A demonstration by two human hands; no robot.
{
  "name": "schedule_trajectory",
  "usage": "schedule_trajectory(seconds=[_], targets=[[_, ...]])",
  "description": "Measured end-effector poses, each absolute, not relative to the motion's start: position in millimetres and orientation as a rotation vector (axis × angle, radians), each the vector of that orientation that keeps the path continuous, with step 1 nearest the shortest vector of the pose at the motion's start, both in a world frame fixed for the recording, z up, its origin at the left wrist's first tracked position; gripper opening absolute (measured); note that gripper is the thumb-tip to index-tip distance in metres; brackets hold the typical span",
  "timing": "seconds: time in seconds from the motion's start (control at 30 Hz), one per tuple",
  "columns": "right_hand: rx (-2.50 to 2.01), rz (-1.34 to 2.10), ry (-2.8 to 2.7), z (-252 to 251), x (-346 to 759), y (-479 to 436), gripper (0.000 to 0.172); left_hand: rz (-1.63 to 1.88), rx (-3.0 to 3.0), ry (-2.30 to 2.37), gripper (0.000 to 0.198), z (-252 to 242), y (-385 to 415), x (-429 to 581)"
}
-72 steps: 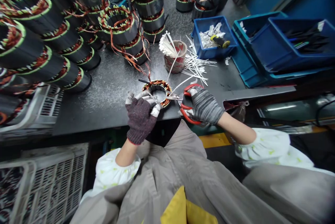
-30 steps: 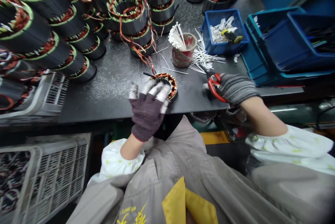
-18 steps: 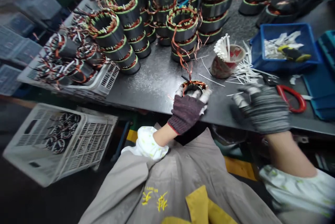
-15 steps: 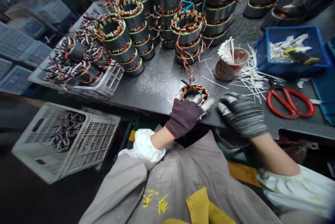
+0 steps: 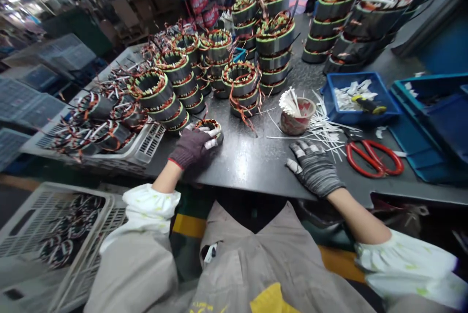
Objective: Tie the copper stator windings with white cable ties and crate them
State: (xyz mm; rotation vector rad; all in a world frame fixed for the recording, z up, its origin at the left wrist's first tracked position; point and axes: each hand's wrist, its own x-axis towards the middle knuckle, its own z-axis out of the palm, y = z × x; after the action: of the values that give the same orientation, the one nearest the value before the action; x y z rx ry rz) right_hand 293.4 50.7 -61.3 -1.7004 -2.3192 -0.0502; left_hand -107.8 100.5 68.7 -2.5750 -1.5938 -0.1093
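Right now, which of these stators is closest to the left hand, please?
The thin lone stator under the left hand; the rest sit stacked or in a crate.

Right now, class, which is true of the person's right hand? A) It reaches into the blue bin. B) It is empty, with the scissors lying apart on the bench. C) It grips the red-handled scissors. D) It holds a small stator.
B: the right hand, in its grey striped glove, holds nothing, and the red-handled scissors lie apart from it on the bench.
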Motion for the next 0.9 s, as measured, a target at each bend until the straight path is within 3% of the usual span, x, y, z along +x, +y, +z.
schedule_trajectory(seconds=[0.07, 0.17, 0.23, 0.33, 0.43, 0.63, 0.8, 0.9], targets=[[-1.681, -0.062, -2.302, -63, 288, 50, 0.057, -0.222, -2.494, -1.577, 0.038, 95, 127, -92], [-1.658, -0.071, -2.272, -64, 287, 51, 0.054, -0.576, -2.265, -1.498, 0.052, 124, 173, -36], [-1.643, -0.064, -2.259, -66, 289, 51, 0.054, -0.514, -2.276, -1.511, 0.058, 132, 206, 5], [-1.618, -0.029, -2.244, -65, 293, 52, 0.054, -0.246, -2.365, -1.748, 0.051, 131, 247, 39], [-1.606, -0.005, -2.232, -63, 293, 51, 0.051, -0.315, -2.403, -1.874, 0.05, 128, 260, 38], [-1.571, 0.059, -2.208, -62, 294, 55, 0.053, -0.767, -2.481, -1.746, 0.042, 114, 174, 10], [-1.495, 0.061, -2.082, -48, 289, 42, 0.068, -0.375, -2.818, -1.588, 0.035, 61, 75, 31], [-1.22, -0.021, -2.205, -30, 275, 23, 0.061, -0.261, -2.783, -1.606, 0.031, 36, 39, 46]])
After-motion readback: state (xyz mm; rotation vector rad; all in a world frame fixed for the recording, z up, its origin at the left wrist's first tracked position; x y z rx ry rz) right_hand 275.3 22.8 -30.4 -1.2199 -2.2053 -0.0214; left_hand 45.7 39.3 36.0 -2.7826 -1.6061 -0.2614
